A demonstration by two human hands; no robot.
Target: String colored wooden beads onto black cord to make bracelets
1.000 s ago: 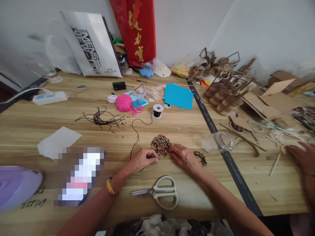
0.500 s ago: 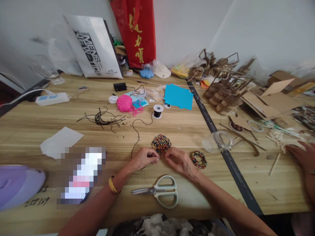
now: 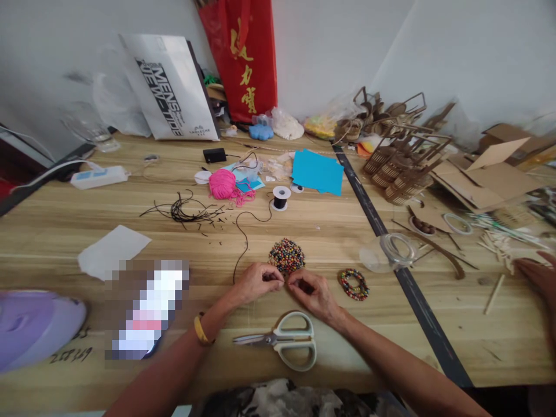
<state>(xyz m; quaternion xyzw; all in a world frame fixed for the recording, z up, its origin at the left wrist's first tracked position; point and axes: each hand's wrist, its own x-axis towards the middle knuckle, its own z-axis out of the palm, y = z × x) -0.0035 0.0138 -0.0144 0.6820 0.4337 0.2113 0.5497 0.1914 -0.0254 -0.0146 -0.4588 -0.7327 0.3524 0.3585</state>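
Observation:
A pile of multicoloured beads (image 3: 286, 253) lies on the wooden table. At its lower left edge my left hand (image 3: 260, 280) is pinched closed; the black cord (image 3: 245, 234) runs from the spool (image 3: 281, 198) down toward it, but what the fingertips hold is too small to tell. My right hand (image 3: 313, 293) is closed in a pinch beside the pile, its fingertips close to those of the left, their contents too small to make out. A beaded ring (image 3: 354, 284) lies to the right. Below the hands are scissors (image 3: 278, 340) with pale green handles.
At the left are a phone (image 3: 150, 313), white paper (image 3: 113, 252) and cut black cords (image 3: 186, 211). Pink yarn (image 3: 222, 184) and blue sheets (image 3: 318, 171) lie behind. Clear tape rolls (image 3: 397, 250) and small baskets (image 3: 397, 174) stand right; another person's hand (image 3: 538, 275) rests at the right edge.
My right hand has drawn slightly down from the pile, and its fingertips have come together near my left fingertips. The whole view has shifted a little.

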